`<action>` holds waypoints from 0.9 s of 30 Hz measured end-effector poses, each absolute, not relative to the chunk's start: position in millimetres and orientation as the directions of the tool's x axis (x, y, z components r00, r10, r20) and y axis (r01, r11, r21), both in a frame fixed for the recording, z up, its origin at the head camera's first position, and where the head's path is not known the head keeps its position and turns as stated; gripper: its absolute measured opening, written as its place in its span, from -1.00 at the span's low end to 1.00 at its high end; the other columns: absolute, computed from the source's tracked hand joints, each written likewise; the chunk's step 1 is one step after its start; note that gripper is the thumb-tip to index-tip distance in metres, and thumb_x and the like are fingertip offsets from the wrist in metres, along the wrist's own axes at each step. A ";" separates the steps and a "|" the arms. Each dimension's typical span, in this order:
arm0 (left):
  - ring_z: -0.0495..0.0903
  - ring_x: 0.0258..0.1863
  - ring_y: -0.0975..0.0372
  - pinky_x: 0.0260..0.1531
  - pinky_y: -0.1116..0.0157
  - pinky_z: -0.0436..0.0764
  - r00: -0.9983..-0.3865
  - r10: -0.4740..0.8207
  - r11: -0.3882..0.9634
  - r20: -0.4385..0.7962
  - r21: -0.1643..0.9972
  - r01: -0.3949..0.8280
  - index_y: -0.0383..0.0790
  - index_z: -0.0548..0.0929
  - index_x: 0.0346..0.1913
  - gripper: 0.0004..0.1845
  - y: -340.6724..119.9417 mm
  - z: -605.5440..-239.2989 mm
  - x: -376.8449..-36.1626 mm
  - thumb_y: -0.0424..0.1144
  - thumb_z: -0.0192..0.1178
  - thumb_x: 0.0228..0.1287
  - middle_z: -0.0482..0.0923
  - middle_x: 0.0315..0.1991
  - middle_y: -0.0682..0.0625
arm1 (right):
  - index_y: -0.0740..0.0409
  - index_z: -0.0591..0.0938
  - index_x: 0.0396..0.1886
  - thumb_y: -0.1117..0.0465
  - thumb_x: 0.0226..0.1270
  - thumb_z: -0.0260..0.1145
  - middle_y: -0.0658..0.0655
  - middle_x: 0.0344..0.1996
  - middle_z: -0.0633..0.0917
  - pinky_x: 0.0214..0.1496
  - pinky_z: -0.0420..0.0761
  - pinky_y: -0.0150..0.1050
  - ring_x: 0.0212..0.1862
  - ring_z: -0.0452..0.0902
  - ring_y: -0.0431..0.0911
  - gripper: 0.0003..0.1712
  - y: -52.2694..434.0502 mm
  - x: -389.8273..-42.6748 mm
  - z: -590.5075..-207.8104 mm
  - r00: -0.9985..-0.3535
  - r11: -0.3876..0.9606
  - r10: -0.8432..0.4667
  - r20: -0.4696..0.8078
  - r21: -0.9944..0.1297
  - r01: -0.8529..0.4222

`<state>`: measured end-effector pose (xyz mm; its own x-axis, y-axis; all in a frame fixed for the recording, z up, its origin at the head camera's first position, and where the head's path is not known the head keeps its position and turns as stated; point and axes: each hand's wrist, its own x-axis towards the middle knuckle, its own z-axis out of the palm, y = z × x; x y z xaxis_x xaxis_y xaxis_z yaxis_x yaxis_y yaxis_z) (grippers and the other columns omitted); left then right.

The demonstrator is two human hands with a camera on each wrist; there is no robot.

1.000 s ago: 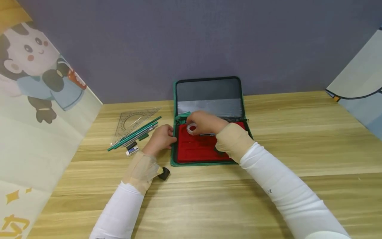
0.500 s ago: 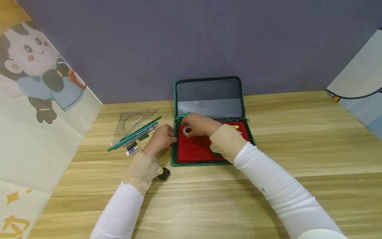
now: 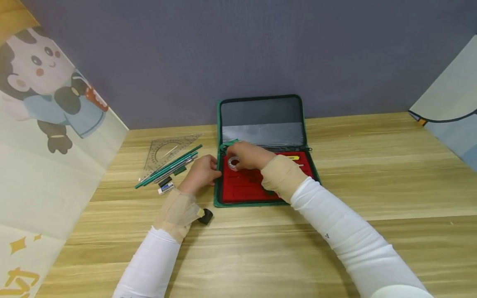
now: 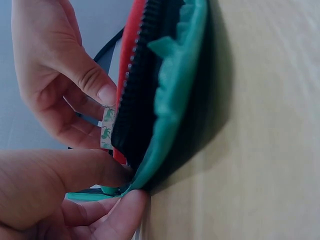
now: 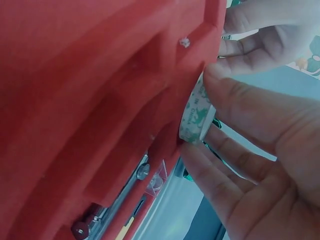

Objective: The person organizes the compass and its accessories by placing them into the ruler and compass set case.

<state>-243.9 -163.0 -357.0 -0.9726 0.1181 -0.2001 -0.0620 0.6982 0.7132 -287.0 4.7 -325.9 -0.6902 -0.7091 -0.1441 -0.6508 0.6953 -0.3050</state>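
My right hand (image 3: 253, 156) pinches a small roll of tape (image 5: 195, 112) with green printed figures between thumb and fingers. The roll sits at the upper left of the red moulded tray (image 3: 242, 192), right at its surface. That tray fills the bottom half of an unzipped green zip case (image 3: 244, 205), whose lid stands up at the back. At the case's left side, my left hand (image 3: 200, 174) grips the green fabric edge (image 4: 167, 120) between thumb and fingers. In the right wrist view a metal compass (image 5: 120, 195) lies in a tray slot.
Left of the case lie a clear set square (image 3: 152, 151), several green pencils (image 3: 167, 169), a white-and-blue eraser (image 3: 165, 188) and small dark pieces. A yellow-handled item (image 3: 294, 157) lies in the tray's upper right. A grey panel (image 3: 167, 62) stands behind the table.
My right hand has moved slightly left with the tape roll, bringing it down onto the tray's upper left. The left hand has stayed at the case's edge.
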 end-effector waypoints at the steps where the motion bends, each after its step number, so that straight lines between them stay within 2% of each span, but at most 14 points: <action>1: 0.57 -0.53 0.17 -0.55 0.35 0.63 -0.973 0.118 0.698 -0.200 0.713 -0.062 -0.48 0.40 0.05 -0.61 -163.3 -356.9 -243.8 -0.45 0.18 0.16 0.43 -0.09 -0.26 | 0.22 0.60 -0.01 0.29 0.16 0.38 0.13 -0.08 0.64 0.09 0.49 -0.17 -0.02 0.51 -0.01 -0.63 4.5 -287.0 -325.8 -0.692 0.697 -0.707 -0.146 -0.308 -0.647; 15: 0.58 -0.50 0.16 -0.54 0.35 0.63 -0.972 0.114 0.722 -0.205 0.689 -0.061 -0.47 0.41 0.06 -0.61 -162.1 -355.9 -244.9 -0.44 0.19 0.17 0.43 -0.12 -0.22 | 0.23 0.57 0.07 0.26 0.14 0.41 0.16 0.01 0.61 0.14 0.48 -0.16 0.06 0.50 0.01 -0.54 4.1 -287.9 -327.0 -0.718 0.728 -0.677 -0.164 -0.295 -0.619; 27: 0.58 -0.51 0.15 -0.54 0.35 0.63 -0.970 0.116 0.718 -0.212 0.693 -0.066 -0.47 0.40 0.05 -0.61 -163.1 -357.2 -246.7 -0.44 0.19 0.17 0.43 -0.11 -0.23 | 0.23 0.57 0.08 0.24 0.14 0.41 0.16 0.01 0.61 0.16 0.46 -0.16 0.07 0.50 0.01 -0.52 4.8 -288.2 -327.3 -0.701 0.712 -0.696 -0.155 -0.280 -0.644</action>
